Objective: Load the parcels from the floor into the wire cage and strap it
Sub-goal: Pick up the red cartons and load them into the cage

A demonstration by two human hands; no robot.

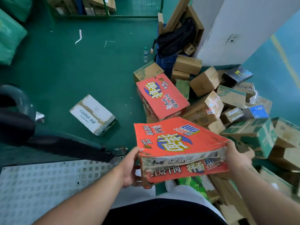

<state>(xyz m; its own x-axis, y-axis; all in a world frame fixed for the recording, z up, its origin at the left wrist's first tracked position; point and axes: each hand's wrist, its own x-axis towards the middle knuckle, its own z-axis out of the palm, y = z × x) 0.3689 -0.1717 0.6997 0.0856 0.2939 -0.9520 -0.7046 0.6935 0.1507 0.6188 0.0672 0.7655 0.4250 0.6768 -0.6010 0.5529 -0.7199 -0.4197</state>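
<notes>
At the far left, green woven sacks [9,38] bulge in soft folds, cut off by the frame edge. Below them a dark, rounded machine body [14,114] is blurred and hard to identify, and a perforated metal plate [40,184] with a dimpled, matte grey surface fills the lower left corner. On the smooth green floor [65,65] lies a white carton [93,114], tilted, its tape worn and edges scuffed. At the top, the green wire cage [103,15] shows only its lower rails and some brown cartons inside. The left hand [131,168] grips the left end of a red printed carton [180,148], held off the floor at centre; its near corner is crushed and the cardboard frayed. A second red carton [160,98] lies beyond it. The right hand [237,156] clasps the carton's right end, fingers partly hidden. Rightward, a heap of brown and green parcels [235,101] overlaps, many partly buried.
</notes>
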